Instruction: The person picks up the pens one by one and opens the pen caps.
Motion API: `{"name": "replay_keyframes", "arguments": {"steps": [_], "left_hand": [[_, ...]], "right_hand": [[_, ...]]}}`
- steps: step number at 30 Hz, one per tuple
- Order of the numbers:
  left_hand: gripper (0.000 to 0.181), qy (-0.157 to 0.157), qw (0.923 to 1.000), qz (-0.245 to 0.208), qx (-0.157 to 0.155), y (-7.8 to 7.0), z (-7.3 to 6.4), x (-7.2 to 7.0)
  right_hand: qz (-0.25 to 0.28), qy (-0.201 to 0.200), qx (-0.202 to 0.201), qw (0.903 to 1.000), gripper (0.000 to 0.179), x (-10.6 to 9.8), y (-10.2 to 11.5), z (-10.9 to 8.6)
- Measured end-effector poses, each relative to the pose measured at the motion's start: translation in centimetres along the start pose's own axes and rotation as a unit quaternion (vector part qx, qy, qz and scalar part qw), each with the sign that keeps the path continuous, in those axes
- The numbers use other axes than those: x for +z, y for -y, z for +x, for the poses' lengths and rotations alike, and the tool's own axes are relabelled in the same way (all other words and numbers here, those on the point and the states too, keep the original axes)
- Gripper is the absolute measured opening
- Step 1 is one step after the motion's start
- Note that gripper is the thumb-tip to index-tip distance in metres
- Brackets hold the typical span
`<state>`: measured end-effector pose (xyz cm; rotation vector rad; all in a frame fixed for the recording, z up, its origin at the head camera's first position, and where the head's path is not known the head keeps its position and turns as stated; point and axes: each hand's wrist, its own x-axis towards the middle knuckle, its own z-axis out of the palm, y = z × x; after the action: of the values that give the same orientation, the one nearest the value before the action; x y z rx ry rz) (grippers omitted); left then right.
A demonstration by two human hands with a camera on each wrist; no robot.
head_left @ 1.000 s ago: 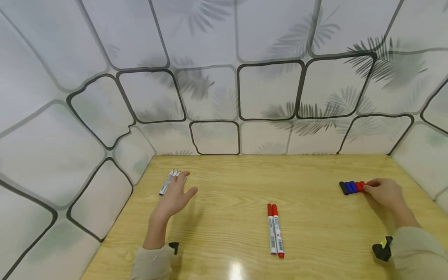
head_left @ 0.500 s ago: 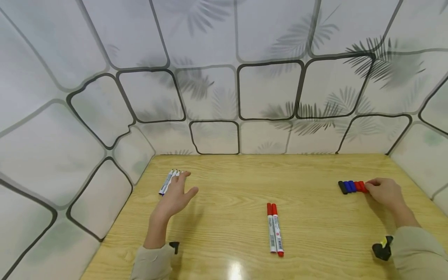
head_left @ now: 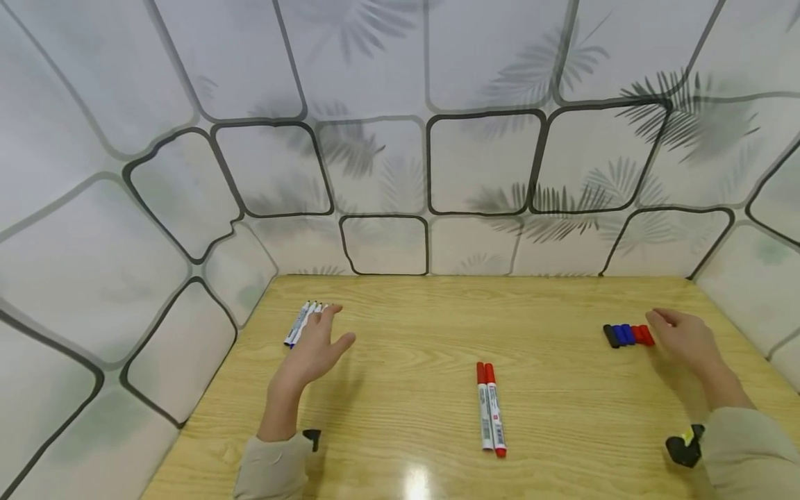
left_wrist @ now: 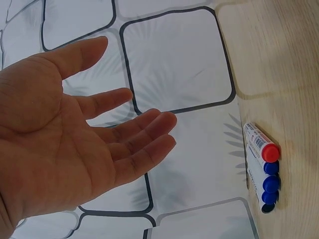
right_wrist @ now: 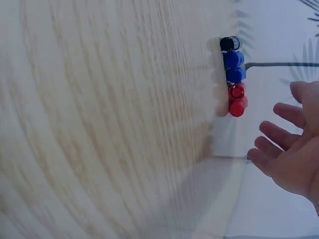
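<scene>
My left hand (head_left: 312,351) hovers with fingers spread and nothing in it. Beyond it, a row of uncapped markers (head_left: 297,325) lies side by side at the table's left, partly hidden by the hand in the head view; their red, blue and dark ends (left_wrist: 270,184) show in the left wrist view. At the right, my right hand (head_left: 685,340) hangs just beside a row of marker caps (head_left: 627,335): black, then blue, then red. Its fingers (right_wrist: 279,133) are loosely bent, apart from the caps, and hold nothing. Two red-capped markers (head_left: 490,410) lie together near the middle.
The wooden table (head_left: 400,326) is bounded by a patterned cloth wall (head_left: 387,173) at the back and both sides. Black wrist mounts (head_left: 684,446) show near the sleeves. Light glares on the table's front part.
My right hand has let go of the red cap at the row's end and risen slightly away from it. The left hand stays nearly where it was.
</scene>
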<state>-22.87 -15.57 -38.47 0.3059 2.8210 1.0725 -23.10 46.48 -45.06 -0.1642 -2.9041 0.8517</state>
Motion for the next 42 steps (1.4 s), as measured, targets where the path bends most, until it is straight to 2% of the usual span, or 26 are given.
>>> {"name": "replay_keyframes", "arguments": {"steps": [5, 10, 15, 19, 25, 30, 36, 39, 42], "left_hand": [[0.067, 0.006, 0.9999, 0.007, 0.014, -0.2, -0.1, 0.0], [0.072, 0.033, 0.9982, 0.031, 0.039, -0.3, -0.1, 0.3], [0.074, 0.042, 0.9932, 0.081, 0.072, -0.2, 0.2, 1.6], [0.072, 0.04, 0.9892, 0.097, 0.102, -0.6, 0.3, 2.8], [0.072, 0.044, 0.9832, 0.116, 0.133, -1.9, 0.2, 4.6], [0.073, 0.066, 0.9759, 0.133, 0.16, -3.3, 0.1, 6.3], [0.072, 0.096, 0.9678, 0.166, 0.163, -5.7, -0.4, 8.4], [0.071, 0.096, 0.9618, 0.198, 0.162, -6.8, -0.7, 9.8], [0.069, 0.086, 0.9491, 0.247, 0.176, -7.8, -0.8, 11.4]], "right_hand": [[0.011, -0.002, -0.037, 0.9993, 0.069, 0.5, 1.6, -0.2], [0.017, -0.012, -0.073, 0.9971, 0.069, 1.5, 4.0, -0.9], [0.001, -0.006, -0.12, 0.9927, 0.065, 2.6, 6.7, -1.8], [-0.001, 0.022, -0.143, 0.9894, 0.066, 3.5, 9.3, -3.3], [-0.013, 0.071, -0.155, 0.9853, 0.071, 4.8, 12.6, -5.3], [-0.031, 0.092, -0.182, 0.9784, 0.071, 5.6, 14.9, -6.8], [-0.032, 0.103, -0.201, 0.9736, 0.071, 6.2, 17.0, -8.2], [-0.028, 0.113, -0.209, 0.971, 0.071, 6.6, 17.9, -8.7], [-0.027, 0.118, -0.218, 0.9685, 0.071, 7.1, 18.5, -9.0]]}}
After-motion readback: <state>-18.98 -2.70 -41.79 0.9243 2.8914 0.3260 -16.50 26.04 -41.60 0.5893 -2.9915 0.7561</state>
